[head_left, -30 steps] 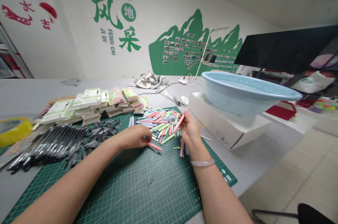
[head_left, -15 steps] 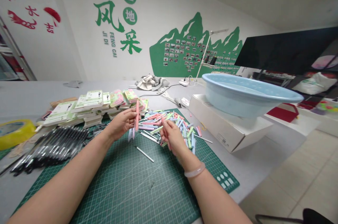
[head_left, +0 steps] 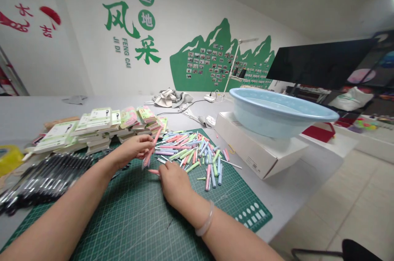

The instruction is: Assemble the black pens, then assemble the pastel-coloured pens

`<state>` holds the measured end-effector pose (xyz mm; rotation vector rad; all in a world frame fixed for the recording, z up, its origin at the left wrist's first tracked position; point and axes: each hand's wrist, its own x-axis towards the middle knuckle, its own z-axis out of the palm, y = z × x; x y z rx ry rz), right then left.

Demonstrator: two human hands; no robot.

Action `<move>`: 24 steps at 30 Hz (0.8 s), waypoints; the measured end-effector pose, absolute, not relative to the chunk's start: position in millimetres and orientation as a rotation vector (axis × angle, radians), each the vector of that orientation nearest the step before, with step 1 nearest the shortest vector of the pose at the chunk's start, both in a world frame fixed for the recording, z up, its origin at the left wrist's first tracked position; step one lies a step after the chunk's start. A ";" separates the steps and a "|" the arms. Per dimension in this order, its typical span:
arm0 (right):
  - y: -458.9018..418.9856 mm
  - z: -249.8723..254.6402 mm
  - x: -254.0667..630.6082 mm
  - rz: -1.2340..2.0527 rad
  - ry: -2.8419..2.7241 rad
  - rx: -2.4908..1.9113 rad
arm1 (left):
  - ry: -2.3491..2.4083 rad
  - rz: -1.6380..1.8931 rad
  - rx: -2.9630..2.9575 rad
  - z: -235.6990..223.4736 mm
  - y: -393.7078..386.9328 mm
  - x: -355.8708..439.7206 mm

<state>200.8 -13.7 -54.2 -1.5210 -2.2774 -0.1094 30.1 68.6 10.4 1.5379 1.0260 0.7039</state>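
Observation:
My left hand [head_left: 133,149] is closed around a small bunch of pens [head_left: 151,151], a pink one uppermost, held tilted above the green cutting mat [head_left: 138,220]. My right hand [head_left: 172,179] rests low on the mat with fingers curled, pinching a pink pen part [head_left: 153,171] at its fingertips. A loose pile of pastel pen barrels [head_left: 192,150] in pink, green and blue lies just beyond both hands.
Black pens [head_left: 43,179] lie heaped at left, with stacked packaged cards [head_left: 101,123] behind them. A light blue basin [head_left: 277,111] sits on a white box [head_left: 252,146] at right. Yellow tape [head_left: 8,158] is at the far left edge. The table edge drops to a tiled floor on the right.
My right hand moved left and down from the pile onto the mat and took a pink part. My left hand tilted its bunch of pens from upright to slanted.

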 end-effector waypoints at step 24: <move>10.7 -35.3 236.6 1.531 -0.902 -0.755 | 0.695 0.773 1.130 -10.9 43.7 81.3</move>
